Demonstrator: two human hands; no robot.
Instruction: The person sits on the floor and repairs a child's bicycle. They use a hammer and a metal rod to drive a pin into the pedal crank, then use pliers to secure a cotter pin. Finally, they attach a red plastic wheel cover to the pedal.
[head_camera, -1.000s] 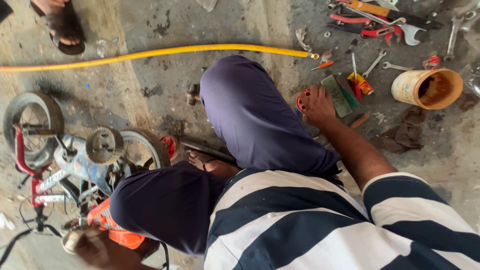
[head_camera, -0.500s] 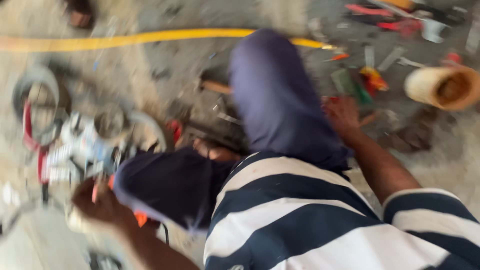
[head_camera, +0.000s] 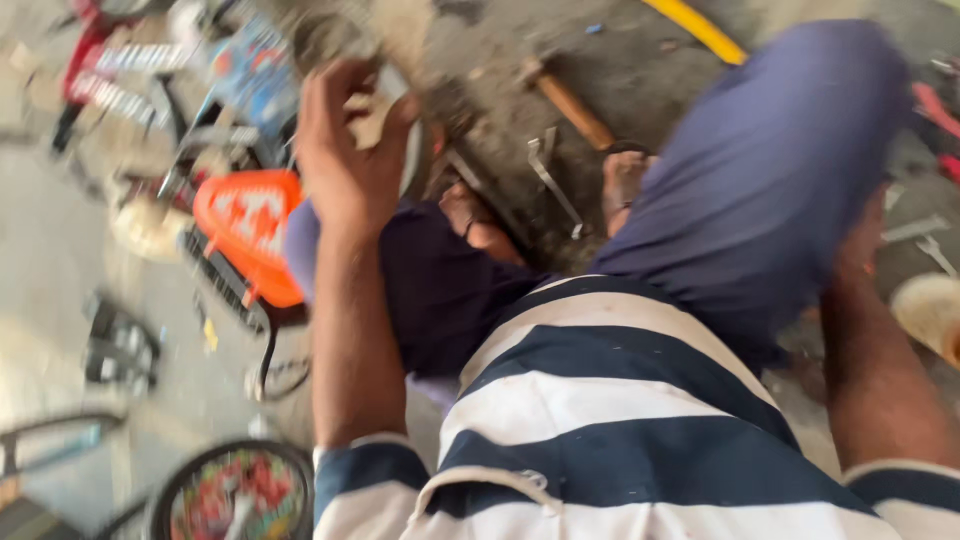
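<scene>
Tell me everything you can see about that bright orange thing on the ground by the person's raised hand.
The orange piece looks like moulded plastic, shield-shaped with rounded corners and a pale, blurred mark on its face. It lies tilted on the concrete floor, beside the small bicycle's frame. A dark ribbed part runs along its lower edge. The left hand hangs just right of it, apparently not touching. Motion blur hides finer detail.

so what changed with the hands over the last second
The left hand rose from low beside the knee to up over the small bike, and appears to hold a pale scrap, too blurred to identify. The right hand went from resting on the floor by the tools to hidden behind the raised knee. The person is still crouched on the floor.
</scene>
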